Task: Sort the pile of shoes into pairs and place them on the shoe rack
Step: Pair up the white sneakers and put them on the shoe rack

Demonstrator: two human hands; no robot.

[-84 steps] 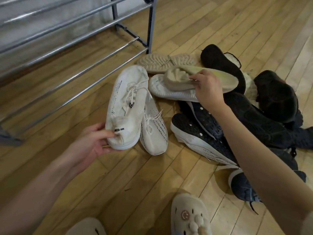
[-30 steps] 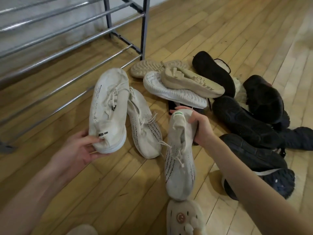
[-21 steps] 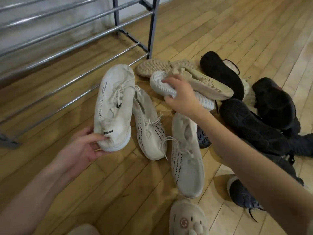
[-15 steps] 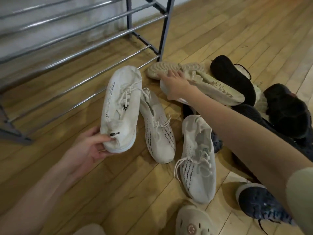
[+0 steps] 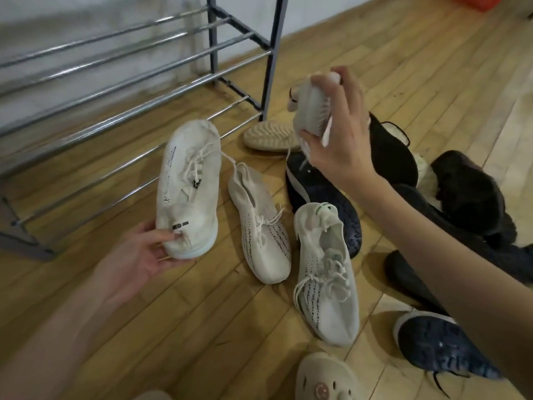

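Right hand now raised above the pile, thumb and fingers clamped round a white ribbed-sole lace-up sneaker, sole turned toward the camera; half a second ago same hand flat on the pile with this shoe still lying there. Lifted clear, touching nothing below.

Left hand unchanged: pinching the heel of a white knit lace-up sneaker with a black tongue tag, toe pointing toward the chrome-bar shoe rack.

Judged a likely match for the left-hand shoe, though uppers not comparable from this angle.

Two cream knit sneakers with black dashed stripes side by side on the wooden plank floor, paired but not racked. Dark shoes heaped at right. Rack bars bare where visible.
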